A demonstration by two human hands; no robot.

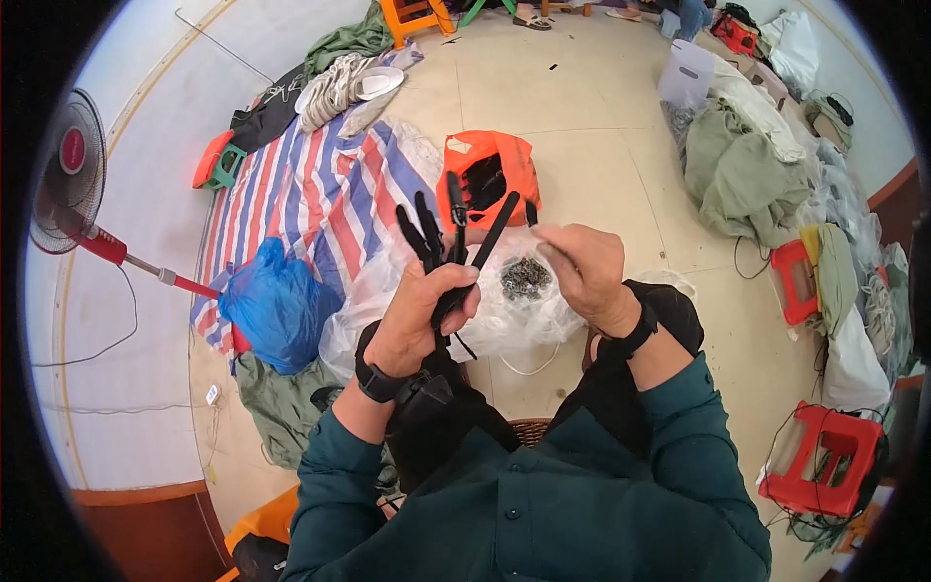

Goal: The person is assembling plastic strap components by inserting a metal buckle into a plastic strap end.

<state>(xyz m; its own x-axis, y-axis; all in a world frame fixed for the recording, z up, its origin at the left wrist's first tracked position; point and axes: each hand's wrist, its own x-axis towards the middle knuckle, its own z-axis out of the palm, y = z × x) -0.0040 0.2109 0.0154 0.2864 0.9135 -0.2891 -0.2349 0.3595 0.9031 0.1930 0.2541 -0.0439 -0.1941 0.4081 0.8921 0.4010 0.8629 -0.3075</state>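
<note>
My left hand (pixel 417 310) is closed round a bunch of black straps (pixel 497 228), whose ends fan out upward past the fingers. Thin black ends also hang below that hand. To its right, my right hand (pixel 589 267) is raised with thumb and forefinger pinched together. A short black strip (pixel 531 212) stands up at those fingertips. Between and beyond my hands, small dark metallic pieces (pixel 525 279) lie heaped on clear plastic sheeting (pixel 495 330). An orange bag (pixel 519 150) beyond them stands open with black things inside.
A blue plastic bag (pixel 276 301) sits at left on a striped sheet (pixel 291 194), near a standing fan (pixel 73 175). Red stools (pixel 824 461) and heaps of green cloth (pixel 747 184) line the right side. Other people's feet (pixel 532 19) show at the far edge.
</note>
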